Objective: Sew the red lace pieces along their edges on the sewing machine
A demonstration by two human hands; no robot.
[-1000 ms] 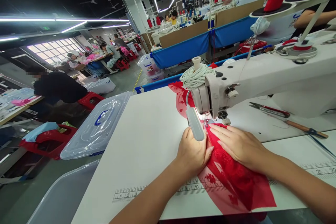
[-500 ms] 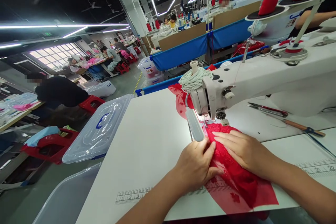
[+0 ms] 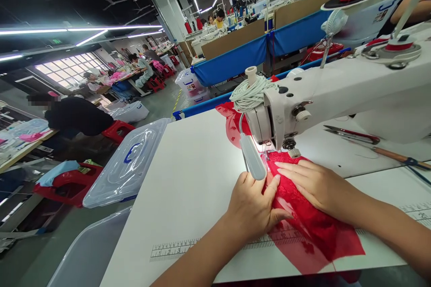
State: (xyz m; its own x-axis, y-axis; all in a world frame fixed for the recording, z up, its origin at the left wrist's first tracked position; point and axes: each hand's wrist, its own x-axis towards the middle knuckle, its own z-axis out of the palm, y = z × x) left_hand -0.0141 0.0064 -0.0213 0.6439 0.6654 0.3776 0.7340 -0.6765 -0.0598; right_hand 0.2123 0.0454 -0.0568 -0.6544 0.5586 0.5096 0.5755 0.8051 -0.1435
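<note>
Red lace and mesh fabric (image 3: 319,228) lies under the needle area of a white sewing machine (image 3: 336,89) and drapes toward the table's front edge. My left hand (image 3: 251,208) rests on its left edge, thumb and index finger spread apart; some other fingertips are hidden behind a grey lamp (image 3: 253,159). Flat on the lace, to the right, lies my right hand (image 3: 313,184) with its fingers stretched out toward the presser foot (image 3: 267,154). More red mesh (image 3: 232,128) shows behind the machine head.
Thread snips (image 3: 353,134) and a wooden-handled tool (image 3: 393,154) lie right of my hands. A printed ruler (image 3: 175,250) runs along the white table (image 3: 175,179). A lidded clear plastic box (image 3: 129,161) stands at left. Pale cord (image 3: 252,94) is coiled on the machine. People sit farther off.
The view has shifted slightly, so the machine and tools appear farther right. Both hands stay on the red fabric, with little visible movement against it.
</note>
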